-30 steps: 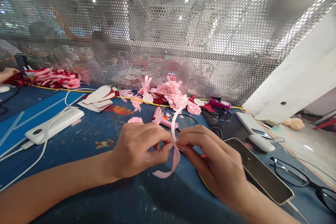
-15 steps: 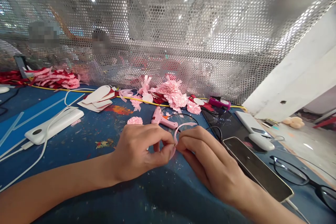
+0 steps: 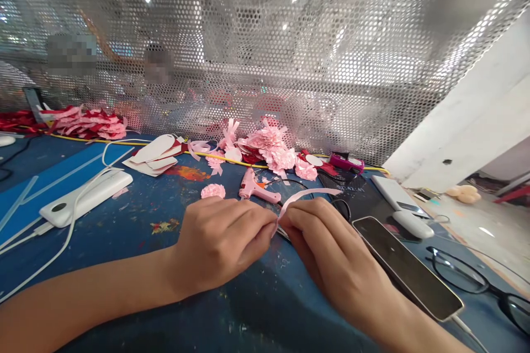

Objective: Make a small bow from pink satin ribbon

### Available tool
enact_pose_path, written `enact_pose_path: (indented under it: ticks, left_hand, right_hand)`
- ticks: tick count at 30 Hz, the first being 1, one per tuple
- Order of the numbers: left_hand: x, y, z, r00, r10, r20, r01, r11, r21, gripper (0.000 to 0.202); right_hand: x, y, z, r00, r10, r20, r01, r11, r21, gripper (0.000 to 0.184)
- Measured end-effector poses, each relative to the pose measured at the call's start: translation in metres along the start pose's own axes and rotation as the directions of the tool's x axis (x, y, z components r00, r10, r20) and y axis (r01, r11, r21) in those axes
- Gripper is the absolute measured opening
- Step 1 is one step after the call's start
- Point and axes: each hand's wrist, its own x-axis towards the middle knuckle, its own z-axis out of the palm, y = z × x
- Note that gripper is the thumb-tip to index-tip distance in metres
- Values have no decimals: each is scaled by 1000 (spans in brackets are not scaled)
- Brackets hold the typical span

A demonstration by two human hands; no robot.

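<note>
Head cam shows both hands meeting in the middle, just over the blue counter. The left hand and right hand each have their fingers pressed together on one end of a thin pink paper strip, with the two pinches touching. From there the strip's free length runs up and off to the right over the right hand's knuckles. So its long axis points away from the left hand, and the right hand sits nearer the loose tip. A pink glue gun lies just behind, and a phone is off to the right.
</note>
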Motion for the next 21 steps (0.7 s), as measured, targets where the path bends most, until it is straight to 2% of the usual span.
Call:
enact_pose_path:
  ticks: [9, 13, 15, 17, 19, 21]
  left_hand:
    - [2, 1, -3, 997, 76, 15, -77, 992, 101, 9]
    - [2, 0, -3, 998, 50, 26, -51, 996, 71, 12]
    - [3, 0, -4, 1000, 1, 27, -1, 1000, -7, 13]
    - [6, 1, -4, 994, -91, 58, 97, 988, -122, 14]
    - [8, 2, -6, 970, -204, 129, 230, 942, -242, 15]
    - [11, 2, -7, 930, -299, 216, 359, 869, -341, 15]
  right_hand:
    - [2, -6, 1, 998, -36, 53, 41, 993, -107, 19]
    - [1, -5, 3, 999, -9, 52, 11, 999, -46, 17]
    - [1, -5, 3, 999, 28, 38, -29, 999, 29, 15]
    - [0, -5, 3, 998, 54, 16, -55, 995, 85, 12]
    - [0, -4, 4, 998, 60, 0, -59, 992, 111, 12]
    - [-2, -3, 5, 999, 53, 0, -53, 991, 126, 13]
